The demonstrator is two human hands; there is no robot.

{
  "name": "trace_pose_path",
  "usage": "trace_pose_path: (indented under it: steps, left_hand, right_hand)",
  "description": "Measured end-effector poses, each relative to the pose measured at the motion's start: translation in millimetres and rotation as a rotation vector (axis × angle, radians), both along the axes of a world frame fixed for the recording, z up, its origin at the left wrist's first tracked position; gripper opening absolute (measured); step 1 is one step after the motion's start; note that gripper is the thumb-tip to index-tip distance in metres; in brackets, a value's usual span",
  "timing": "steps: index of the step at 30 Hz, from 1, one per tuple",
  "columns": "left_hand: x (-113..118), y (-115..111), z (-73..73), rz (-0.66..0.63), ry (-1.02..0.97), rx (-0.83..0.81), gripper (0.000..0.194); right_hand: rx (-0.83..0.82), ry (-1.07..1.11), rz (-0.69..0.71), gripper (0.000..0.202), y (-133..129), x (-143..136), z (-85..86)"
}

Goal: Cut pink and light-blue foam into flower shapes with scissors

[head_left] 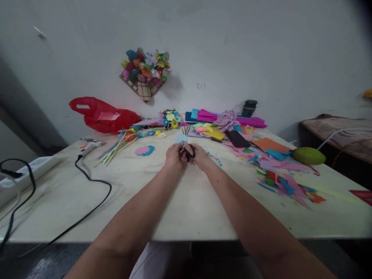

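Observation:
Both hands meet over the middle of the white table (192,217). My left hand (174,154) pinches a light blue paper piece (181,138) that sticks up past the fingertips. My right hand (198,154) is closed around black-handled scissors (190,154), whose blades point away from me beside the paper. Just right of the hand, small blue paper snippets (214,158) lie scattered. To the left rests a pink and blue scalloped paper flower (145,150). Fingers partly hide the paper and the scissor handles.
On the left are a glue gun (91,146) with its black cord, a power strip (27,176), flower stems (114,150) and a red plastic bag (106,118). To the right lie paper scraps (290,186), a black phone (237,138) and a green oval object (309,155).

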State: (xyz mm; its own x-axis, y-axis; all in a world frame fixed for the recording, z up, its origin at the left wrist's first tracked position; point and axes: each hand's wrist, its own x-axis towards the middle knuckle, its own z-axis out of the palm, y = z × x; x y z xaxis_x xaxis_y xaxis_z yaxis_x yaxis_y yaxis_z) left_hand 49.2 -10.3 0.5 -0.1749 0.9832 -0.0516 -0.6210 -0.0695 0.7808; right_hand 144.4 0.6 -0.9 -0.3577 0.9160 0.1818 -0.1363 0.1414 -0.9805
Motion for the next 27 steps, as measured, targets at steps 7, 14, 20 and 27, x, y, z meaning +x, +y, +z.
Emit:
trace_pose_path:
  steps: [7,14,20,27]
  left_hand:
    - [0.9,1.6,-2.5,0.089,0.059,0.012,0.027]
    - [1.5,0.1,-0.9,0.126,0.044,-0.015,0.025]
    - [1.8,-1.9,1.3,0.116,0.058,-0.012,0.023]
    - [1.4,-2.6,2.4,0.108,0.054,-0.001,0.024]
  right_hand:
    - [-0.015,0.046,0.005,0.041,3.4,-4.2,-5.8]
    - [-0.001,0.032,0.004,0.041,0.4,-5.5,-3.5]
    - [-0.001,0.012,0.000,0.042,0.2,-4.6,-3.3]
    - [0.000,0.007,0.012,0.040,1.7,-2.0,-5.3]
